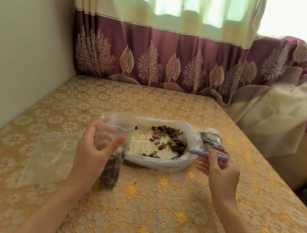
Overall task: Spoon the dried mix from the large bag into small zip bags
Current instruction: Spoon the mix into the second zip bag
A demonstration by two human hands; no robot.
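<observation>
tablecloth (165, 208): gold floral | curtain (157, 57): cream, maroon tree-leaf band | spoon handle (208, 155): purple

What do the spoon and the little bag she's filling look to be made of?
Spoon: shiny bowl, probably metal, judging by its silvery glint; matte purple handle, likely plastic. Small zip bag: thin clear plastic film, since the mix and the holding fingers show through.

Table (153, 216), gold floral cloth; cream wall (21, 36) at nine o'clock; backlit cream-and-maroon curtain (157, 57) at twelve o'clock.
</observation>
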